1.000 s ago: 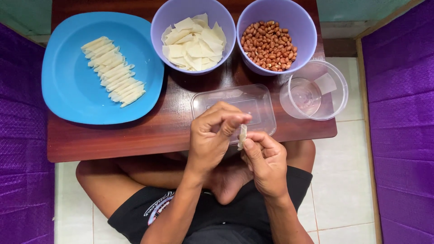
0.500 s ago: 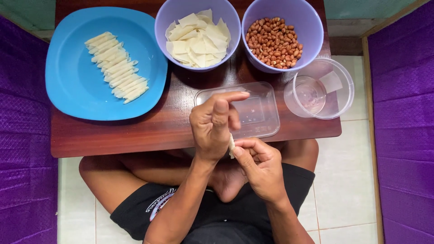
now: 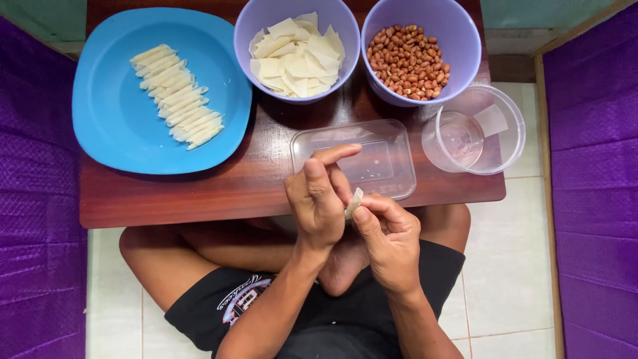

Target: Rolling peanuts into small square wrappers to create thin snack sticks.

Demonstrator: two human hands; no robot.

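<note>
Pale and thin, a small rolled dough wrapper [image 3: 353,203] sits pinched between both hands, just past the near edge of the dark brown wooden table [image 3: 266,179]. Its long axis runs from near-left up to far-right, and its tip points toward the clear rectangular plastic tray [image 3: 392,166]. The left hand [image 3: 321,199] grips the wrapper with its thumb and bent fingers, while its first finger sticks out over the tray. The right hand [image 3: 389,239] holds the wrapper from the right side with its fingertips. Far left on the table lies a big blue plate [image 3: 113,126] with a row of finished pale rolls [image 3: 176,96]. One purple bowl [image 3: 256,26] holds flat wrapper squares [image 3: 296,56], another purple bowl [image 3: 465,46] holds brown peanuts [image 3: 409,60]. A clear round cup [image 3: 475,129] stands at the right.
</note>
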